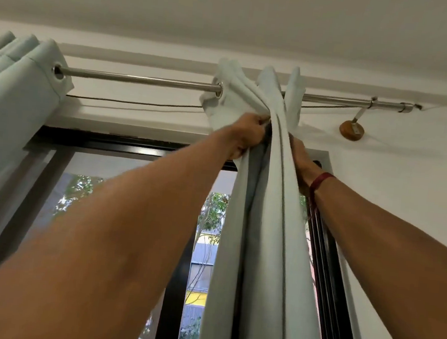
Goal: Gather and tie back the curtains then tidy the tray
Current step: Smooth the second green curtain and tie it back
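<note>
A pale blue-grey curtain (263,228) hangs bunched from a steel rod (143,80) right of the window's middle. My left hand (247,134) grips the gathered folds just under the rod, fingers curled into the cloth. My right hand (301,157) reaches behind the bundle from the right; its fingers are hidden by the fabric, a red thread on its wrist. A second curtain (13,100) of the same cloth hangs gathered at the far left. No tray is in view.
A dark-framed window (126,146) shows trees and buildings outside. A wooden rod bracket (351,130) sits on the white wall at the right. A thin cord (141,103) runs below the rod. The ceiling is close above.
</note>
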